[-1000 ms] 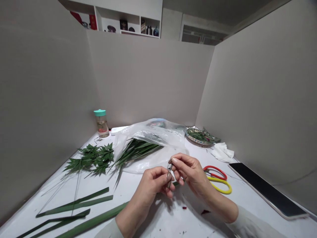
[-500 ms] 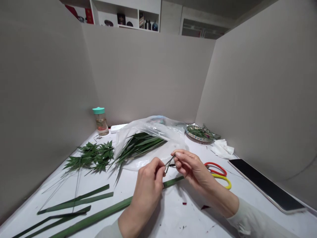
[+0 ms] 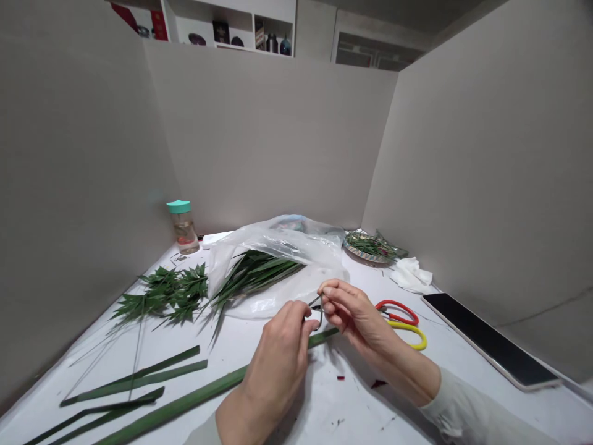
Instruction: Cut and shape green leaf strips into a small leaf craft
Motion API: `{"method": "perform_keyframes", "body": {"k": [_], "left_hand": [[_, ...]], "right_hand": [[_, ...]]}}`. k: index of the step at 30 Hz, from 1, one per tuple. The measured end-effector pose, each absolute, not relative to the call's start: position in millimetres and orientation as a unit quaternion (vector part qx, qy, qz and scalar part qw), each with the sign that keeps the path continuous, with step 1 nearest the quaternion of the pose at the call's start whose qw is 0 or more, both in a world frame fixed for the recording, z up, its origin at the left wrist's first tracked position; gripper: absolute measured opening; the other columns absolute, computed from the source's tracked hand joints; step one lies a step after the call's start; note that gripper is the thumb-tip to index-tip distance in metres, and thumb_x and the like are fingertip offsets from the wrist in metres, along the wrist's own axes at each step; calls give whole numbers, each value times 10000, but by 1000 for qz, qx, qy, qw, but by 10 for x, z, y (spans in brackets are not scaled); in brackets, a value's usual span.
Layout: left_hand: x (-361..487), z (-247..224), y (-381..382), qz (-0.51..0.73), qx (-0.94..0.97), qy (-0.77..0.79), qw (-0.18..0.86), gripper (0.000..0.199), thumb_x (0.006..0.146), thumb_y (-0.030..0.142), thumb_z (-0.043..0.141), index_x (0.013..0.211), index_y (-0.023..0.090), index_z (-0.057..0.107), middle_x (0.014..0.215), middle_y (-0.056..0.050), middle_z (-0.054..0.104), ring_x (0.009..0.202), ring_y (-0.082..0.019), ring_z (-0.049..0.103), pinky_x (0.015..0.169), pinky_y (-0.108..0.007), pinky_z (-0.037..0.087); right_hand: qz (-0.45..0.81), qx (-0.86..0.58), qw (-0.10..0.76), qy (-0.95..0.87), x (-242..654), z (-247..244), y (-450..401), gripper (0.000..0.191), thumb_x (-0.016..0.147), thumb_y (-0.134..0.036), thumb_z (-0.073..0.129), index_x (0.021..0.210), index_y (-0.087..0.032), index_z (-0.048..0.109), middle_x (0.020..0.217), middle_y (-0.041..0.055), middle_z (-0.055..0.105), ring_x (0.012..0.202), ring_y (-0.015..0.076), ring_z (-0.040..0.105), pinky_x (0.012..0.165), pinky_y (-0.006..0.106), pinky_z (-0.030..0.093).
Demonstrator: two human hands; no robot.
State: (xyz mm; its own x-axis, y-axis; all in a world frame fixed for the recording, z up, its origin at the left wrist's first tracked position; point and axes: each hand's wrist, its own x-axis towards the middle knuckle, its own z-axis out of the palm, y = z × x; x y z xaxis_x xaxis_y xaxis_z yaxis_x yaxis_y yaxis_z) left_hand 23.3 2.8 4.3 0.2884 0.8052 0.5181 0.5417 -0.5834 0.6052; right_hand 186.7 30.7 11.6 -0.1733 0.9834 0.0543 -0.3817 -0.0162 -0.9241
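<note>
My left hand (image 3: 275, 364) and my right hand (image 3: 356, 321) meet above the white table, their fingertips pinching a small bent piece of thin metal wire (image 3: 319, 314). The wire's exact shape is partly hidden by my fingers. Under my left palm lies a long green leaf strip (image 3: 194, 389), running from the bottom left to just below my right fingers. Farther left are several cut leaf strips (image 3: 134, 377) and a cluster of green leafy sprigs (image 3: 160, 296). Long narrow leaves (image 3: 252, 278) lie on a clear plastic bag (image 3: 315, 259).
Red-and-yellow-handled scissors (image 3: 398, 318) lie right of my right hand, near a dark tablet or phone (image 3: 491, 340). At the back stand a plate of leaves (image 3: 365, 247), a white cloth (image 3: 410, 276), and a teal-capped jar (image 3: 182, 228). Grey panels wall the table.
My hands have come closer together, and my left hand sits lower over the leaf strip. The bent wire now shows between my fingertips. The whole view has drifted slightly left.
</note>
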Motion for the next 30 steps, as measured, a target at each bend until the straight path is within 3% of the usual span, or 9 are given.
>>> {"method": "perform_keyframes", "body": {"k": [6, 16, 20, 25, 30], "left_hand": [[244, 101, 23, 412, 783, 434, 166, 264, 963, 182, 421, 716, 248, 484, 699, -15, 605, 646, -202, 574, 619, -315, 370], [232, 79, 28, 466, 747, 429, 201, 315, 929, 294, 535, 626, 228, 588, 606, -14, 607, 556, -173, 538, 590, -296, 374], [213, 87, 63, 489, 712, 443, 239, 239, 898, 350, 601, 732, 230, 724, 632, -12, 639, 515, -165, 517, 561, -289, 402], [207, 74, 95, 490, 683, 460, 286, 277, 890, 328, 590, 1073, 213, 764, 601, 12, 615, 480, -164, 483, 506, -273, 414], [205, 114, 109, 434, 728, 438, 298, 265, 890, 304, 538, 748, 198, 735, 597, -3, 601, 504, -157, 496, 540, -275, 402]], "right_hand": [[607, -345, 530, -482, 1831, 94, 261, 113, 962, -219, 678, 886, -139, 654, 697, -62, 601, 525, 73, 548, 487, 192, 465], [585, -345, 529, -508, 1847, 63, 286, 149, 970, -266, 672, 887, -142, 662, 714, -51, 628, 534, 82, 564, 517, 214, 479], [590, -343, 531, -503, 1868, 76, 293, 154, 973, -275, 668, 892, -144, 657, 699, -57, 613, 532, 83, 559, 514, 214, 479], [588, -339, 534, -505, 1888, 92, 305, 154, 964, -277, 677, 891, -142, 663, 715, -50, 627, 526, 77, 550, 502, 206, 467], [581, -335, 533, -515, 1903, 158, 265, 232, 879, -367, 757, 882, -145, 688, 704, -37, 645, 537, 81, 571, 476, 195, 441]]}}
